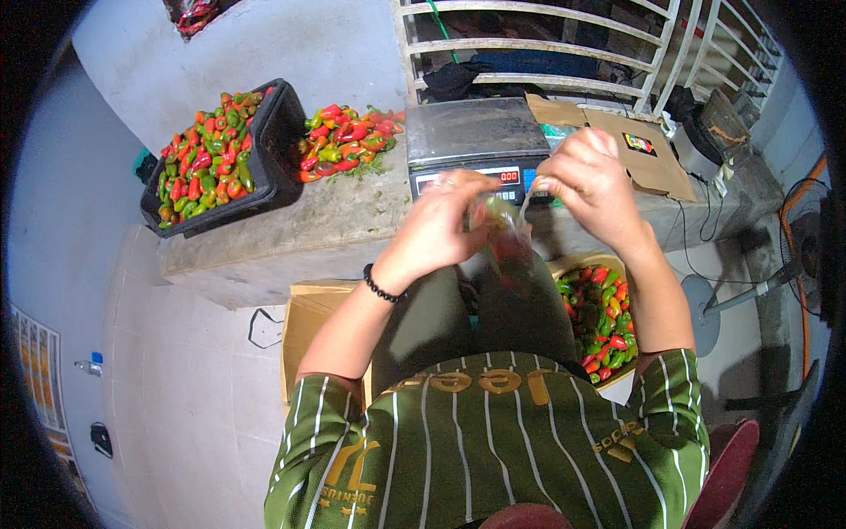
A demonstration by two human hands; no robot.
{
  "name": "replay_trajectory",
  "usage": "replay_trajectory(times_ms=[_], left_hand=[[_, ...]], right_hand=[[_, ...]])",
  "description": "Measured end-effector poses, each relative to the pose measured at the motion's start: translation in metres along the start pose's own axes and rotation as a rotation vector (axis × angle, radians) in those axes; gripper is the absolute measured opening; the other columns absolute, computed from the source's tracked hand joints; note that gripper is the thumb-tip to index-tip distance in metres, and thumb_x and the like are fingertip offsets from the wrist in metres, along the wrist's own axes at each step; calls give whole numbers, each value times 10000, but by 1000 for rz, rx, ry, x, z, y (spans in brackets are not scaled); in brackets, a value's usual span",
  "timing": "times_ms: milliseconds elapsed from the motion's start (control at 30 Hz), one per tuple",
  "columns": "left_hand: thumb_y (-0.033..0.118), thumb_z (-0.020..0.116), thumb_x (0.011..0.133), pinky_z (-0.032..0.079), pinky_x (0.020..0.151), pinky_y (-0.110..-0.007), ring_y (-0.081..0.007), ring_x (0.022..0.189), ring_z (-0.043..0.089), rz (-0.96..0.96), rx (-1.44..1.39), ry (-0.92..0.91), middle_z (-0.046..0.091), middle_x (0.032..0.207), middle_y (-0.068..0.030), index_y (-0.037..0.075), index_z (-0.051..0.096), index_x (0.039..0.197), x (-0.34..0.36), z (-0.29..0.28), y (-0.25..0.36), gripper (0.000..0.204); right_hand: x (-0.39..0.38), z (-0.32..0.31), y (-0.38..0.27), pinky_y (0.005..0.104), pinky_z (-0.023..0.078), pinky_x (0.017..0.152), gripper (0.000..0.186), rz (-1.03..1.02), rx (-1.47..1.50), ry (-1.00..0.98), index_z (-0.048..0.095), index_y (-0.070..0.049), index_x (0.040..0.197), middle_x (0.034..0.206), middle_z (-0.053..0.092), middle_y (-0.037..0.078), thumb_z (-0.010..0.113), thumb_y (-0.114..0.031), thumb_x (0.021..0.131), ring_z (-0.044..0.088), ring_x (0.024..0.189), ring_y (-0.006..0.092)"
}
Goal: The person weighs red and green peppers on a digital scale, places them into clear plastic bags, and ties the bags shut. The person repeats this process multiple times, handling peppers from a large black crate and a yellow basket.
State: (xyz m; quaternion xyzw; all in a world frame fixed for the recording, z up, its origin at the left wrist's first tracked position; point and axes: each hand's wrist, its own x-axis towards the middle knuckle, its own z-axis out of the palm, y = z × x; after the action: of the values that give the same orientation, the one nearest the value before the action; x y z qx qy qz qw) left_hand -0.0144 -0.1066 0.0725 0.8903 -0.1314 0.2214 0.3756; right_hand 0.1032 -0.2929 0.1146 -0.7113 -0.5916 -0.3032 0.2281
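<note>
The clear plastic bag (507,240) is located in front of the person's torso, above the thighs and at the near edge of the counter (326,212). Red and green contents show through its film; motion blur hides their detail.

Left hand (445,225): positioned at the upper left side of the bag, with the fingers reaching across its top. The grip is narrow and appears to bear on the film; the exact contact is blurred. A black beaded bracelet (381,284) encircles the wrist.

Right hand (586,176): raised to the right of the bag. The grip is closed, with the gathered end of the bag pinched between the fingers.

Directly beyond the hands, a weighing scale (476,132) rests on the counter, its red display lit. To its right lies flattened cardboard (648,167) bearing a dark label. To its left is a loose pile of peppers (344,141), red and green mixed. Farther left, a black crate (280,145) filled with similar peppers stands tilted.

Below the counter, a cardboard box (564,265) of peppers sits between the right thigh and the right forearm. A second carton (308,322) is partly visible beside the left thigh. A white metal railing (538,46) stands behind the scale.
</note>
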Motion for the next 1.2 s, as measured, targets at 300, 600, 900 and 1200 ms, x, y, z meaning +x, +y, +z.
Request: replay_trajectory(times_ms=[300,600,900,1200], left_hand=[[78,565,808,411,850,-288,-159,945,534,-347,-866,-423,594,1008,-82,-2,576,978,-22,61,-38,188],[116,554,791,484,625,-279,-161,675,623,-417,142,-144,640,718,-82,37,647,871,-1,59,-79,146],[6,588,779,470,573,-217,-133,654,590,-570,-1172,196,628,768,-99,-29,599,808,13,44,-64,47],[73,665,725,441,669,-243,-145,679,550,-280,-681,-231,590,763,-32,14,650,755,-29,29,-29,68]], right_hand=[[-9,19,14,350,368,738,136,105,183,-92,610,-97,717,700,530,65,609,-227,758,503,745,238],[-45,60,20,240,380,636,270,840,861,-338,564,-36,723,687,528,-4,531,-264,864,470,661,94],[-109,108,-77,276,449,615,287,935,1860,-214,532,-13,904,719,550,56,410,-272,926,529,606,139],[-93,127,-4,277,453,632,260,670,1583,-693,586,-23,864,719,575,39,510,-271,853,544,669,141]])
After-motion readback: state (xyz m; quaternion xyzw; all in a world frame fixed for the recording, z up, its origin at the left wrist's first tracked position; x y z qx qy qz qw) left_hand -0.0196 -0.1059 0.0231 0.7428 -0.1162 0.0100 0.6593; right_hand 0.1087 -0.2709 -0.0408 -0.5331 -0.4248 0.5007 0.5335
